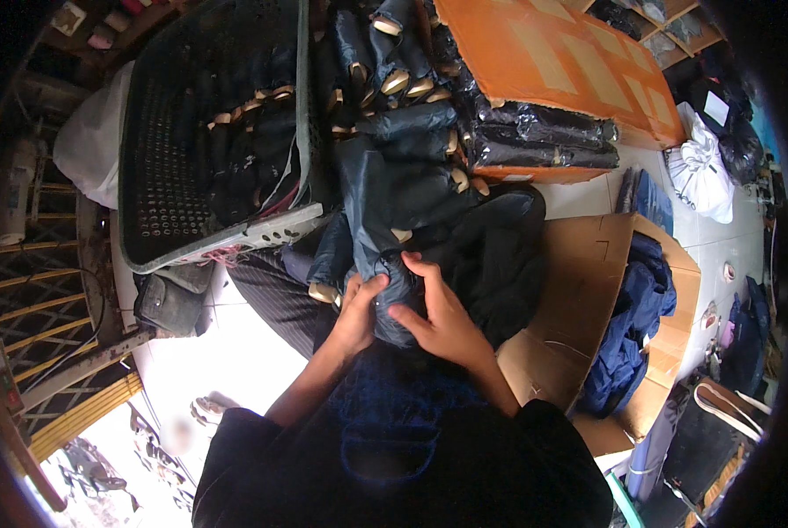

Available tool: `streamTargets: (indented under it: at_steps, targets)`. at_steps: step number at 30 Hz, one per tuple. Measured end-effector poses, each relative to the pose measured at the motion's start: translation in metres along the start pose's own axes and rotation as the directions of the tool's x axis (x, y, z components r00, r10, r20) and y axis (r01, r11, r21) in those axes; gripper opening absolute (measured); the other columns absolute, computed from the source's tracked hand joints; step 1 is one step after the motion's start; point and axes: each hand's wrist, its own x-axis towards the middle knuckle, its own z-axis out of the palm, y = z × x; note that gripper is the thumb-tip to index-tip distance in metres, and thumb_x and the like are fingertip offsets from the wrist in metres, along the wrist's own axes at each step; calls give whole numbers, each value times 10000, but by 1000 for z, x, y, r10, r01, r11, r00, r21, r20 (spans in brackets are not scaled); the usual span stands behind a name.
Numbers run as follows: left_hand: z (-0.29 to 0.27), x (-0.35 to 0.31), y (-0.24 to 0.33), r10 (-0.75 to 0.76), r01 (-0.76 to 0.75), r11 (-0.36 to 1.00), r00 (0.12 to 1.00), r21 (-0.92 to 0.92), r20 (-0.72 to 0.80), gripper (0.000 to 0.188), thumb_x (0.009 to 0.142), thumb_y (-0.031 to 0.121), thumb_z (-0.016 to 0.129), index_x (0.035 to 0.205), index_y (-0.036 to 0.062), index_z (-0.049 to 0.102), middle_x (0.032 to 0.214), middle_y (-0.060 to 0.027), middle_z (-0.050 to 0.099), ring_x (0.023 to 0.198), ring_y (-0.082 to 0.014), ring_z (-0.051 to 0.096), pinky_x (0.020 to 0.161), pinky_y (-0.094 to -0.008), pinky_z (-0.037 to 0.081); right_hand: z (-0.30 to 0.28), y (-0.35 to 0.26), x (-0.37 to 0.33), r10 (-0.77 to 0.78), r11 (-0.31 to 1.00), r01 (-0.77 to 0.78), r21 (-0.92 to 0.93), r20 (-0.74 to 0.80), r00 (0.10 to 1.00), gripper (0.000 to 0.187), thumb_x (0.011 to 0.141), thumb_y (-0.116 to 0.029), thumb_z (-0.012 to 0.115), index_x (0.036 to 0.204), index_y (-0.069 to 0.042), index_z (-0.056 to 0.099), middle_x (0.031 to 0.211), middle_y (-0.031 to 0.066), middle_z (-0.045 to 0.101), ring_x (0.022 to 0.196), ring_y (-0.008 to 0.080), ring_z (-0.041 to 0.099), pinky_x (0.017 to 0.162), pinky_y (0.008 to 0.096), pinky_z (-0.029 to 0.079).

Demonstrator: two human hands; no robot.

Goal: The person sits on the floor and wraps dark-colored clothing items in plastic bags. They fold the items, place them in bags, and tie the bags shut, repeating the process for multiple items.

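Low in front of my body, both hands grip a dark blue-grey rolled cloth bundle. My left hand is closed around its left side, with the thumb on top. From the right, my right hand pinches it between thumb and fingers. A length of the same thin cloth runs away from the bundle toward the pile beyond. That pile holds several similar dark rolls with pale, wood-coloured ends. A heap of black cloth lies just right of my hands. The bundle's underside is hidden.
A black plastic basket at the left holds more dark rolls. At the right stands an open cardboard box with navy cloth. Far right, an orange carton sits over plastic-wrapped dark packages. A metal lattice gate lines the left.
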Motion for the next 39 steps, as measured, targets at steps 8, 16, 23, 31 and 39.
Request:
streamTargets:
  at_steps: [8, 16, 23, 31, 39]
  targets:
    - [4, -10, 6, -74, 68, 997, 981, 39, 178, 443, 894, 274, 590, 1190, -47, 520, 986, -182, 661, 908, -276, 670, 833, -371, 536, -41, -9, 44, -150, 987, 149, -58, -13, 989, 88, 871, -3, 599, 936, 3, 658, 867, 100, 584, 756, 202, 596, 654, 304, 478]
    - [2, -5, 3, -105, 93, 994, 962, 57, 250, 418, 900, 243, 602, 1186, -50, 517, 1011, -175, 658, 926, -260, 667, 837, -369, 534, -56, -13, 57, -154, 973, 180, -141, 179, 972, 47, 838, 17, 590, 882, 30, 601, 885, 153, 591, 795, 335, 621, 696, 384, 493]
    - [2, -9, 1, -81, 82, 996, 996, -24, 38, 392, 886, 212, 615, 1195, -12, 526, 1054, -125, 645, 958, -210, 635, 864, -334, 491, -31, -10, 47, -167, 928, 161, -337, 12, 986, 151, 809, 55, 605, 927, -4, 533, 872, 132, 601, 727, 325, 625, 600, 365, 490]
    - [-6, -11, -3, -27, 27, 1000, 999, -10, -30, 354, 861, 161, 644, 1181, 44, 548, 1074, -44, 624, 998, -144, 581, 882, -297, 437, 6, 15, 18, -328, 912, 220, -346, -294, 897, 193, 824, 64, 611, 995, 12, 538, 974, 175, 609, 837, 325, 652, 707, 350, 534]
    - [4, -9, 6, -114, 125, 988, 986, 87, -126, 333, 863, 139, 646, 1164, 31, 553, 1051, -39, 628, 982, -133, 581, 877, -286, 442, 3, 22, 13, -264, 937, 176, -301, -285, 921, 212, 813, 60, 611, 1007, 2, 547, 969, 172, 592, 832, 324, 627, 687, 357, 513]
